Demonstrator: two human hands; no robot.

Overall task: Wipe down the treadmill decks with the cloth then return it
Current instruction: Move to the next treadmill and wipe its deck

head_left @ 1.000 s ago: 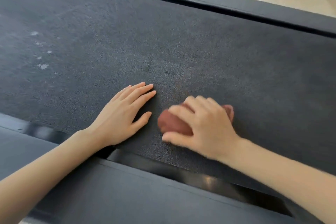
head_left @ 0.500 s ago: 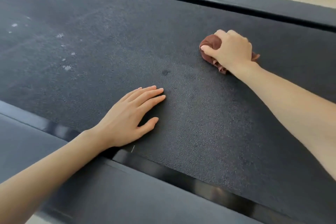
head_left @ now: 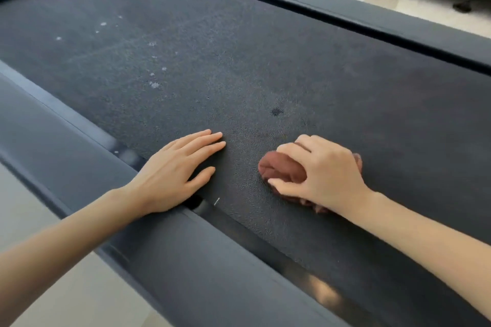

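cloth [head_left: 281, 171], reddish-brown and bunched, gripped by right hand [head_left: 322, 171] on treadmill belt [head_left: 265, 61]; left hand [head_left: 175, 171] flat, fingers straight, just left.

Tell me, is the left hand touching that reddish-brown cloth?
Apart. The head view shows the left hand flat on the treadmill belt, with a strip of bare belt between it and the cloth, which the right hand grips.

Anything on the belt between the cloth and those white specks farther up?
Only the left hand, flat on the belt: its fingertips sit near the straight line from the cloth to the white specks.
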